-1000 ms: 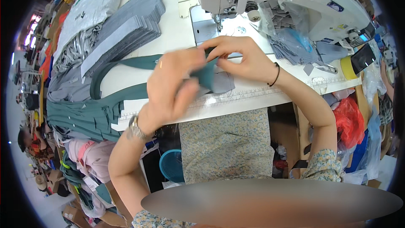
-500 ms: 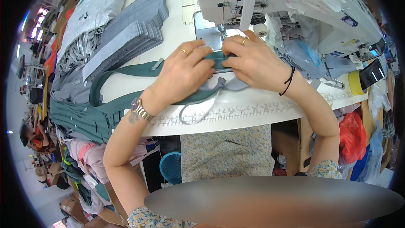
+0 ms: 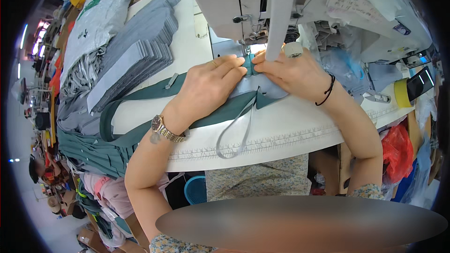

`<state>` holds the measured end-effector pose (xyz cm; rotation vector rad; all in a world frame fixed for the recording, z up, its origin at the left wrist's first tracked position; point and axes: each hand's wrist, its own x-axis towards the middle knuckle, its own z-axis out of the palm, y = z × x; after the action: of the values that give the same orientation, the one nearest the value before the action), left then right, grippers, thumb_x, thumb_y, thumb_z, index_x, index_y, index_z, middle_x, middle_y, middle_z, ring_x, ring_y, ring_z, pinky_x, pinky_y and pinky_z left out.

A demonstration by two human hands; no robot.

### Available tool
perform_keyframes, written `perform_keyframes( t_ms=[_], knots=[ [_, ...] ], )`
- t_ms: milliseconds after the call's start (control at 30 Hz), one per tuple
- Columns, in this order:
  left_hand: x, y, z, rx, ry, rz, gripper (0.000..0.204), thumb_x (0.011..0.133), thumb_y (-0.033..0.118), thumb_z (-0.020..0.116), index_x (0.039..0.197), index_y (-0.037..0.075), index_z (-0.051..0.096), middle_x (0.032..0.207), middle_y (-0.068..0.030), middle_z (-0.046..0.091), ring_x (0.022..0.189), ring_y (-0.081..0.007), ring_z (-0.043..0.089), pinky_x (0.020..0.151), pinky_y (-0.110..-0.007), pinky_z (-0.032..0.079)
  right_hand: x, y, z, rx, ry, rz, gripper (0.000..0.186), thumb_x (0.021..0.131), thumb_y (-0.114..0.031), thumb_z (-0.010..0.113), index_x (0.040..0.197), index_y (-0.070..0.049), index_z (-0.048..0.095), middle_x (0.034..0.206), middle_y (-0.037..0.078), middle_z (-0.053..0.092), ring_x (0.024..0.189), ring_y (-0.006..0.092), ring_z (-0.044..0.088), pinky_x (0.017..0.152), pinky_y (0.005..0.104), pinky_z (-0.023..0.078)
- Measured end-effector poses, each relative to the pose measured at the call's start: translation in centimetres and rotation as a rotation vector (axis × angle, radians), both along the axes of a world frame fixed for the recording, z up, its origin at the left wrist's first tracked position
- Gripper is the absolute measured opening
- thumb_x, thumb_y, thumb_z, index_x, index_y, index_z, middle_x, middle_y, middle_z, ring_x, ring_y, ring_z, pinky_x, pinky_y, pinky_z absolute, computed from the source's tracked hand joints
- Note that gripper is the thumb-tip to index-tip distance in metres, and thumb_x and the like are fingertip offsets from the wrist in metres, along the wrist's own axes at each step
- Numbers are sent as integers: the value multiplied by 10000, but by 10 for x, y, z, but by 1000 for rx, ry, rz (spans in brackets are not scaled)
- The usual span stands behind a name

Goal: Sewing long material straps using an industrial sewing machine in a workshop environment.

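At the sewing machine [image 3: 229, 4], both my hands hold a dark green fabric strip [image 3: 222, 112] just in front of the presser foot [image 3: 246, 50]. The fingertips of my left hand [image 3: 204, 86] press together on its left side. Close beside them, my right hand [image 3: 297, 72] pinches the strip on the right; some of its fingers are hidden behind the machine. Away to the left the strip runs in a long loop, with a small grey tab on it. Below my fingers lie a light grey fabric piece [image 3: 262, 84] and a thin grey cord loop [image 3: 219, 141].
Stacked grey fabric pieces [image 3: 140, 56] and a white plastic sack [image 3: 96, 23] lie on the left. Folded green fabric [image 3: 89, 147] hangs by the table's left edge. To the right are thread snips [image 3: 376, 96], a yellow tape roll [image 3: 401, 93] and a phone [image 3: 420, 84]. A printed ruler [image 3: 281, 138] edges the table.
Both hands have shifted the green strip up against the presser foot, fingertips closer together. The grey piece beneath shows more, and the cord loop lies farther right and nearer me.
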<state>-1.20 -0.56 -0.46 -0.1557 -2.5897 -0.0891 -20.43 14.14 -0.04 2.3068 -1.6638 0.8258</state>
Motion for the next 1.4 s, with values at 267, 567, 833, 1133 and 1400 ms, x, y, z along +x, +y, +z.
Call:
perform_keyframes(
  t_ms=[267, 567, 833, 1133, 1400],
  knots=[
    [0, -6, -4, 26, 46, 37, 88, 845, 108, 711, 908, 54, 685, 1044, -78, 736, 993, -227, 717, 734, -325, 599, -1, -5, -5, 81, -113, -23, 149, 839, -69, 674, 986, -85, 686, 1009, 52, 683, 878, 277, 672, 749, 374, 552],
    [-3, -7, -5, 81, 35, 37, 196, 809, 50, 732, 1004, 64, 707, 1045, -83, 727, 1009, -279, 705, 767, -354, 596, -7, -1, -6, 171, -83, -80, 181, 879, -53, 677, 1055, -80, 706, 1139, 55, 684, 996, 267, 680, 853, 357, 553],
    [-10, -16, -8, 61, 29, 111, 224, 811, 50, 683, 1031, 64, 726, 1136, -59, 726, 1117, -266, 657, 919, -361, 553, -10, -6, -12, 168, 10, -182, 214, 913, -103, 638, 1112, -103, 715, 1141, 60, 700, 996, 283, 680, 836, 369, 555],
    [-4, -19, -9, 122, -39, 171, 269, 834, 37, 684, 1100, 65, 717, 1236, -70, 687, 1186, -302, 599, 1005, -415, 499, 4, -5, -3, 27, 62, -221, 166, 904, -206, 661, 1045, -130, 706, 871, 81, 662, 829, 316, 622, 782, 399, 486],
    [12, 13, 37, 579, -202, 103, 256, 854, 196, 722, 1060, 46, 711, 947, -140, 719, 918, -343, 660, 912, -413, 503, 20, 7, 1, 158, -447, 40, 236, 846, -123, 699, 1037, -95, 563, 866, 89, 644, 795, 309, 635, 714, 419, 484]
  ],
)
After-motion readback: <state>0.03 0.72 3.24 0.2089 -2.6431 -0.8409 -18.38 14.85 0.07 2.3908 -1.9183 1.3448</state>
